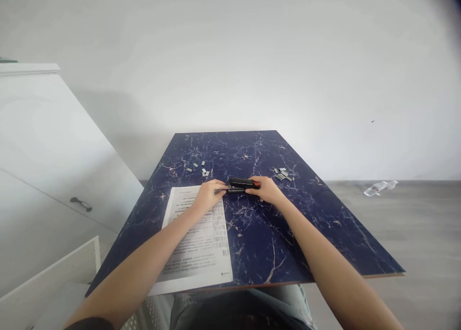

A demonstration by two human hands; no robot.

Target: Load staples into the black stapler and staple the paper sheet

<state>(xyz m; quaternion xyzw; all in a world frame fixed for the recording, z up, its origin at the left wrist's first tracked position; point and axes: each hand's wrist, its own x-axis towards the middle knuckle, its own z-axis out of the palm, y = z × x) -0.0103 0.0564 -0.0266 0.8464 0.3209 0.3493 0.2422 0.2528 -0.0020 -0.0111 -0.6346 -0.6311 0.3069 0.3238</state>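
Observation:
A black stapler (242, 183) with an orange-red patch at its right end lies level just above the middle of the table. My right hand (265, 189) is closed around that right end, thumb and fingers on either side. At the stapler's left end my left hand (210, 194) pinches a small dark, metallic-looking piece, too small to make out. Under my left hand and forearm lies a printed paper sheet (194, 253), partly covered by them. Several staple strips (282, 174) sit in a pile beyond my right hand, and more small staple strips (204, 172) are scattered beyond my left.
The blue marbled table (252, 253) has its near edge at my lap, and the paper's lower left corner reaches over that edge. A white cabinet (46, 142) with a dark handle stands on the left. Clear crumpled plastic (380, 188) lies on the floor to the right.

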